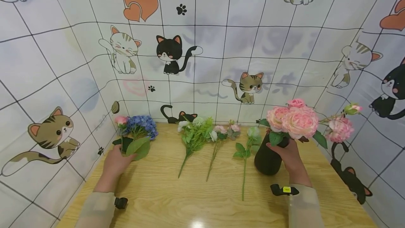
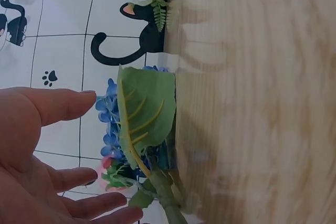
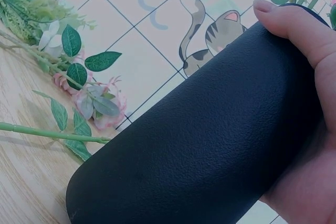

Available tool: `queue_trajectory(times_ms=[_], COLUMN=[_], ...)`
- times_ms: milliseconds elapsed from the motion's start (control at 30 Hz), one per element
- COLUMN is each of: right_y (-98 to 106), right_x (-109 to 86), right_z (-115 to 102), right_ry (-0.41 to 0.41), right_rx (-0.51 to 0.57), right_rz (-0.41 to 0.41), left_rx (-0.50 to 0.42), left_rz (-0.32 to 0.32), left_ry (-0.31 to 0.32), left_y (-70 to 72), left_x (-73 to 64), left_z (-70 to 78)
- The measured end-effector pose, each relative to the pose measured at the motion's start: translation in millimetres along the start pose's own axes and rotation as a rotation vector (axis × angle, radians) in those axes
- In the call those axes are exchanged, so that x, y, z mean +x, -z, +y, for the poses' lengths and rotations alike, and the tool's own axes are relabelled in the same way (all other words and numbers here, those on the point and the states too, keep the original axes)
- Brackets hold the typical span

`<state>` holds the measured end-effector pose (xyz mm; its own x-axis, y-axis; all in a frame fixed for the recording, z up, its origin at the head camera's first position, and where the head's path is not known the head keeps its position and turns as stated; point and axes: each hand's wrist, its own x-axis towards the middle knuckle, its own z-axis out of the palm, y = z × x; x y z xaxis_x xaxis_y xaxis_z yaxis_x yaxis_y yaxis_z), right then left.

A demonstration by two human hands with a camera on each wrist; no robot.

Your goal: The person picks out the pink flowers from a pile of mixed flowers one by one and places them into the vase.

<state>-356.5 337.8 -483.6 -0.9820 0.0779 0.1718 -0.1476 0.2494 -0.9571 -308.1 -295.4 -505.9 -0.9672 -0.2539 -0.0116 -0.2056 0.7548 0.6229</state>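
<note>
At the left, my left hand (image 1: pixel 115 163) reaches over the stem and leaves of a blue hydrangea (image 1: pixel 140 126). Its thumb and fingers (image 2: pixel 65 104) are spread apart around the flower in the left wrist view, with no grip on it. A pink flower bud (image 1: pixel 121 120) lies beside the hydrangea. On the right, my right hand (image 1: pixel 289 154) grips a black vase (image 1: pixel 267 159) near its neck, thumb along the near side. Pink peonies (image 1: pixel 300 120) stand in the vase and lean out to the right.
Between the hands lie a green and white spray (image 1: pixel 196 136), a small pink rose stem (image 1: pixel 215 149) and a white rose stem (image 1: pixel 244 171) on the wooden table (image 1: pixel 196 203). A cat-print cloth (image 1: pixel 209 38) hangs behind and along both sides.
</note>
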Motion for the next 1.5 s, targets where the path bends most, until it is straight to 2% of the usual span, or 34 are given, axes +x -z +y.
queue_trajectory(times_ms=[133,400,567,700,1133,1300,1500], right_y=[0,1,2,2,-1,-1,-1], right_x=[0.0,-2.6,-3.0,-3.2,-2.5,-2.5,-2.1], right_z=[0,-2,-3,-2,-1,1,1], right_ry=[-0.020,0.014,-0.021,-0.001,0.040,0.067,0.051], right_rx=[-0.022,-0.011,-0.035,-0.027,0.028,0.025,0.024], right_rz=[-0.001,0.008,0.011,0.013,-0.009,-0.009,-0.008], left_rx=[-0.004,0.050,0.048,0.057,0.132,0.114,0.114], left_rz=[-0.012,0.007,-0.043,-0.072,-0.054,-0.048,-0.052], left_ry=[0.016,0.009,0.021,0.015,0.000,-0.003,0.010], left_y=[3.1,6.1,11.9,13.9,13.9,12.5,11.6], left_x=[-1.2,1.9,5.4,7.2,9.1,8.1,10.0], left_z=[-1.8,-16.7,-27.5,-33.4,-44.6,-48.0,-49.5])
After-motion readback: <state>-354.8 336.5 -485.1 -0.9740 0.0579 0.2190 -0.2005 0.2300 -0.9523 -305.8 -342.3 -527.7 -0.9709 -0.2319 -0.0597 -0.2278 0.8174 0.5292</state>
